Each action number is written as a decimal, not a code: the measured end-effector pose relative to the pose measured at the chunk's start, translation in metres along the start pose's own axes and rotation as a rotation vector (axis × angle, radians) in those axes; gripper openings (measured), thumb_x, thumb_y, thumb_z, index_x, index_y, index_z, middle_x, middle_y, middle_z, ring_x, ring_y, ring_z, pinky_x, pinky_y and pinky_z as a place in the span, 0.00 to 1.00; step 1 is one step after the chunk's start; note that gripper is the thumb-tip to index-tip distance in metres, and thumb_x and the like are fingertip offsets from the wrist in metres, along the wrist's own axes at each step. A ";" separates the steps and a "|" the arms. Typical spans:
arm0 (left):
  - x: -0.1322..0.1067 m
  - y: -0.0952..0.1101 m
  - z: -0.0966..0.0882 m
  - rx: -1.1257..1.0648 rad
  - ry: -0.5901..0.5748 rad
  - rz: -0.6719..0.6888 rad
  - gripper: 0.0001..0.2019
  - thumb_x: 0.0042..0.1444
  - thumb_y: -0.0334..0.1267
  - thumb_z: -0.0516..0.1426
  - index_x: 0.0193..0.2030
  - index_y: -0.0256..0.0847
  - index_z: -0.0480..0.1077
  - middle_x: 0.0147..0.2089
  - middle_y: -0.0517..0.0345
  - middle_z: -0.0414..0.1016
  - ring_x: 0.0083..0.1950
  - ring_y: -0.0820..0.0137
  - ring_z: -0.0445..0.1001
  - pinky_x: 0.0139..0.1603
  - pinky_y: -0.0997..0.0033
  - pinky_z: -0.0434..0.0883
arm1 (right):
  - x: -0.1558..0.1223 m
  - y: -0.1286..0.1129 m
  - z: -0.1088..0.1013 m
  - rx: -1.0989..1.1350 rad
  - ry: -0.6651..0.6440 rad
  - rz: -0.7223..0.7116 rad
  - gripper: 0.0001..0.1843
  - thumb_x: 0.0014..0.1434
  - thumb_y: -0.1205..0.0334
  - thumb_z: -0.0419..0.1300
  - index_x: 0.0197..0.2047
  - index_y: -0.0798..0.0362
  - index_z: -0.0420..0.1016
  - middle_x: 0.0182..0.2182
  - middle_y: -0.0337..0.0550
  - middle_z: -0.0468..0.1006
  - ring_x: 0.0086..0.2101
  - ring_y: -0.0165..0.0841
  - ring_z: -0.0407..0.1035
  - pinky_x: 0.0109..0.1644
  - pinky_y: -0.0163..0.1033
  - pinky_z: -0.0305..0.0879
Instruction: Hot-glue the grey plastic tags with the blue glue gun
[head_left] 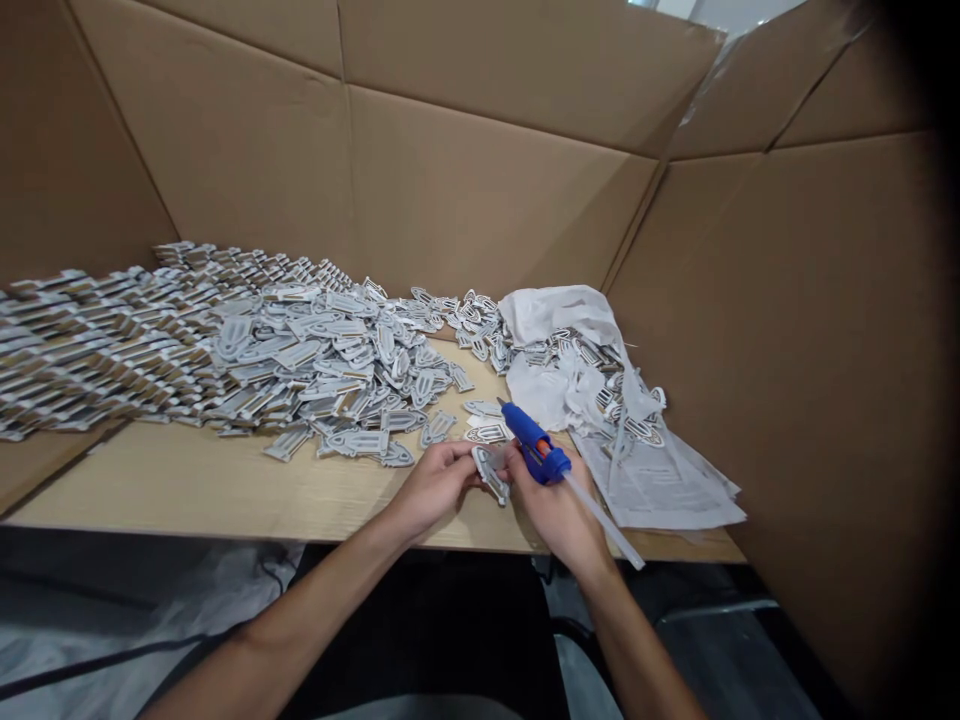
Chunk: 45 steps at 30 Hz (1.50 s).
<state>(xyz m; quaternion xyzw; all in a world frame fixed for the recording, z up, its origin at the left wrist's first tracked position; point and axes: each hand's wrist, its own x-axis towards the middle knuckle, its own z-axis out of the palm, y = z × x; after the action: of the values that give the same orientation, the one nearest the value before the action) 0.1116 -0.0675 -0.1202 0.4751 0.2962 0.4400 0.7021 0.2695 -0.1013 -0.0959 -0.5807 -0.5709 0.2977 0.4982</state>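
Observation:
My left hand (439,487) pinches a small grey flat piece (491,474), rounded at one end with slots along it. My right hand (559,505) is wrapped round a blue hot glue gun (536,440), its nozzle pointing up and left and a long clear glue stick (607,522) coming out of its back. Fingers of the right hand also reach the grey piece; whether they grip it is hard to see. Just beyond my hands, a few white pieces (487,432) lie on the tabletop. A big heap of similar grey pieces (337,350) lies ahead to the left.
Stacked rows of pieces (105,340) fill the left side. Crumpled white paper or plastic wrapping (562,310) with loose pieces stands at the right, over flat paper sheets (660,490). Tall cardboard walls (487,180) enclose the wooden tabletop (225,490).

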 end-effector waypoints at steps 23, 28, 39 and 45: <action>-0.005 -0.002 0.002 -0.150 0.024 -0.056 0.23 0.46 0.25 0.58 0.52 0.33 0.71 0.46 0.48 0.80 0.37 0.68 0.82 0.45 0.65 0.78 | 0.001 0.016 0.000 0.007 -0.091 -0.092 0.16 0.63 0.48 0.65 0.39 0.54 0.79 0.29 0.42 0.81 0.29 0.36 0.75 0.32 0.36 0.69; -0.007 -0.002 0.003 -0.082 0.021 -0.066 0.28 0.41 0.22 0.55 0.53 0.34 0.71 0.46 0.49 0.81 0.37 0.68 0.83 0.45 0.69 0.76 | 0.002 0.022 0.001 -0.101 -0.098 -0.158 0.11 0.65 0.54 0.62 0.41 0.53 0.81 0.33 0.43 0.82 0.32 0.36 0.74 0.36 0.37 0.67; -0.002 -0.007 0.002 -0.036 0.055 0.066 0.19 0.56 0.41 0.67 0.49 0.36 0.67 0.41 0.51 0.79 0.33 0.70 0.80 0.38 0.66 0.80 | 0.000 0.010 -0.001 -0.273 -0.017 -0.317 0.09 0.67 0.57 0.61 0.38 0.51 0.80 0.35 0.44 0.79 0.36 0.37 0.73 0.40 0.37 0.66; -0.001 -0.002 0.002 -0.113 0.201 0.058 0.23 0.53 0.40 0.69 0.48 0.39 0.61 0.38 0.51 0.81 0.34 0.64 0.83 0.30 0.69 0.78 | 0.007 0.007 -0.026 -0.295 -0.087 -0.351 0.14 0.66 0.49 0.63 0.38 0.50 0.79 0.32 0.41 0.77 0.33 0.36 0.71 0.38 0.39 0.66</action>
<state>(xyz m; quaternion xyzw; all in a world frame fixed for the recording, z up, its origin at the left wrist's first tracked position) 0.1139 -0.0697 -0.1216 0.3967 0.3258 0.5215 0.6816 0.2972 -0.0997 -0.0927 -0.5259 -0.7213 0.1446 0.4269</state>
